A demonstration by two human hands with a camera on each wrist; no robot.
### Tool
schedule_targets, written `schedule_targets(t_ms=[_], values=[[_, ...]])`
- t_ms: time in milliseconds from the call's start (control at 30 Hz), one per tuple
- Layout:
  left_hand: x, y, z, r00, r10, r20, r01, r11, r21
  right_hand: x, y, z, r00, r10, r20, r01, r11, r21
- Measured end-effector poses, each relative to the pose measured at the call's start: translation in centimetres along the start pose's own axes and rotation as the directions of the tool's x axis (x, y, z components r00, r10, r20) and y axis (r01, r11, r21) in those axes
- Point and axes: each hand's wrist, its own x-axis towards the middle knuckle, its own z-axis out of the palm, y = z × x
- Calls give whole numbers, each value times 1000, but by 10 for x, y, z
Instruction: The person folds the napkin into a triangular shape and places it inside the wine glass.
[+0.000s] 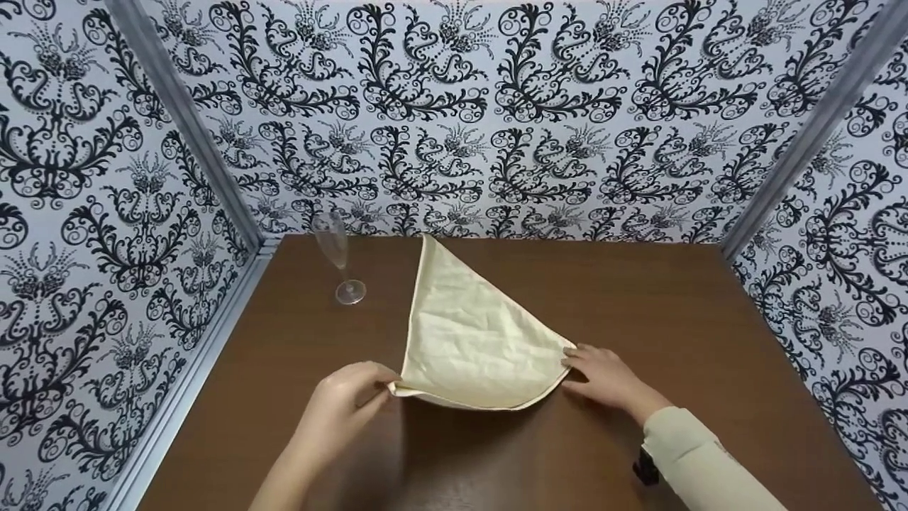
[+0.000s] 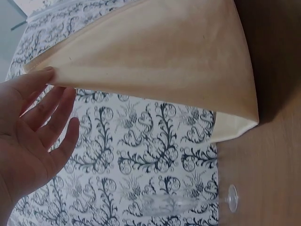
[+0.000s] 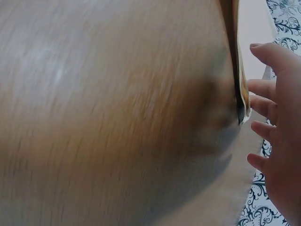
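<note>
A cream cloth napkin (image 1: pixel 482 333) spreads in a roughly triangular shape, one point reaching the table's far edge. Its near edge sags in a curve, raised over the wood with a shadow below. My left hand (image 1: pixel 351 397) pinches the near left corner between thumb and fingers; in the left wrist view the napkin (image 2: pixel 160 52) slopes down from that lifted corner. At the right corner is my right hand (image 1: pixel 606 376), its fingertips touching the cloth. From the right wrist view, the right hand (image 3: pixel 284 117) has thumb and fingers spread apart at the napkin's edge (image 3: pixel 240 70).
A clear champagne flute (image 1: pixel 333 245) stands at the back left of the brown wooden table (image 1: pixel 638 298), left of the napkin. Walls (image 1: pixel 440 163) with black scroll patterns close in the back and both sides, with grey metal posts (image 1: pixel 191 121) at the corners.
</note>
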Motion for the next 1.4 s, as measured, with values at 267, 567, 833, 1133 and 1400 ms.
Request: schedule_targets(t_ms=[267,567,833,1133,1400], values=[[-5,-8,-3,997,-59,-52,58,998,-28,-10,5,4,1000,5,-2,-5,999,34],[-4,-4,2,984,-178,30,179,982,-54,-21,7,4,999,13,-42,-12,999,30],[3,-4,8,944,-269,194,312,917,-249,-33,10,4,997,11,-74,-12,1000,-10],[13,-7,6,875,-341,343,450,834,-320,-46,13,5,995,26,-100,-30,999,-33],[28,-15,15,849,-343,402,488,801,-347,-62,13,6,988,23,-152,-32,998,-58]])
